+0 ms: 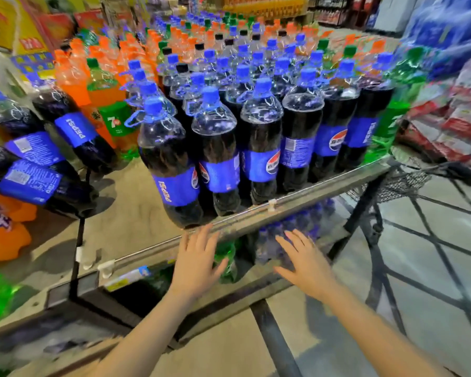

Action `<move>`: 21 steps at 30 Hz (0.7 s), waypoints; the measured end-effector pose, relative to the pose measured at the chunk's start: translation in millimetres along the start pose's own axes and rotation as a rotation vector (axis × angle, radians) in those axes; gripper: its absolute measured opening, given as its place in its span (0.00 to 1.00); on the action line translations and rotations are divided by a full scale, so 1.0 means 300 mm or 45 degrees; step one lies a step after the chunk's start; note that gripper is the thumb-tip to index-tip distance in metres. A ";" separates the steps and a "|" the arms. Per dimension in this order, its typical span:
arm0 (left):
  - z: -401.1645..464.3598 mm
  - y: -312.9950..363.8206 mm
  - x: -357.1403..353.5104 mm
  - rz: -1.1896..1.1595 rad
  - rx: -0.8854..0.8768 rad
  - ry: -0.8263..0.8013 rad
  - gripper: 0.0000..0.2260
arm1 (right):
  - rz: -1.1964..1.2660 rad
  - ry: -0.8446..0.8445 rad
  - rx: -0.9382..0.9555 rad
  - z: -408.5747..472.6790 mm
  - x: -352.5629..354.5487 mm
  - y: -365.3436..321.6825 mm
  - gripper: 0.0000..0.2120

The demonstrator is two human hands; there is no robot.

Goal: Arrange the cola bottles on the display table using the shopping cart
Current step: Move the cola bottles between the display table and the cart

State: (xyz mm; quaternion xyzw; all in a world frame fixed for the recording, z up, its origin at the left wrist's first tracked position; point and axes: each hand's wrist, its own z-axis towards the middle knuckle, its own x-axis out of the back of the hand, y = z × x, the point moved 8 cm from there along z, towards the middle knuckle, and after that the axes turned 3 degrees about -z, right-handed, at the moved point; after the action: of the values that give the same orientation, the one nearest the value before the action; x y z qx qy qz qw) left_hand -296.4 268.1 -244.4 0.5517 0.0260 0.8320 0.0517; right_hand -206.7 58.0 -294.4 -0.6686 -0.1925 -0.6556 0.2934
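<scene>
Here both hands reach forward with fingers straight and spread, holding nothing. The left hand [196, 257] hovers at the metal front edge of the display table [324, 191], its fingertips at or just over that rim (whether they touch it I cannot tell). The right hand [305, 262] is held flat just below the edge, in front of blue-capped bottles on the lower shelf [291, 235], which are blurred. On the table top the cola bottles [259, 142] stand upright in tight rows, blue caps and blue labels, the front row along the edge. At the left, more cola bottles lying tilted [30, 159] lean over orange soda bottles [74, 74]. A green bottle [392, 118] stands at the row's right end. The shopping cart [408, 180], black wire mesh, sits just beside the table's right corner.
</scene>
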 end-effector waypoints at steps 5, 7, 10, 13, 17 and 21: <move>-0.010 0.256 -0.138 0.092 -0.004 -0.146 0.26 | 0.156 -0.161 0.040 -0.196 -0.038 0.251 0.37; -0.005 0.384 -0.197 0.094 0.006 -0.211 0.25 | 0.185 -0.164 0.071 -0.276 -0.027 0.351 0.35; 0.008 0.581 -0.279 0.070 0.023 -0.306 0.27 | 0.182 -0.229 0.040 -0.369 -0.025 0.515 0.42; 0.023 0.740 -0.338 0.064 0.003 -0.329 0.22 | 0.187 -0.237 -0.006 -0.439 -0.025 0.673 0.49; 0.093 0.883 -0.377 0.035 -0.026 -0.340 0.23 | 0.185 -0.265 -0.027 -0.472 0.009 0.836 0.41; 0.220 0.964 -0.438 0.042 -0.039 -0.356 0.22 | 0.200 -0.231 -0.051 -0.436 0.061 0.975 0.36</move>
State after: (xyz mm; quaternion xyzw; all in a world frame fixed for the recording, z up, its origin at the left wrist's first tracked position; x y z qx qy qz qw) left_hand -201.7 -35.2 -310.0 0.6619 -0.0032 0.7479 0.0496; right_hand -117.6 -249.2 -321.5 -0.7439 -0.1519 -0.5712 0.3118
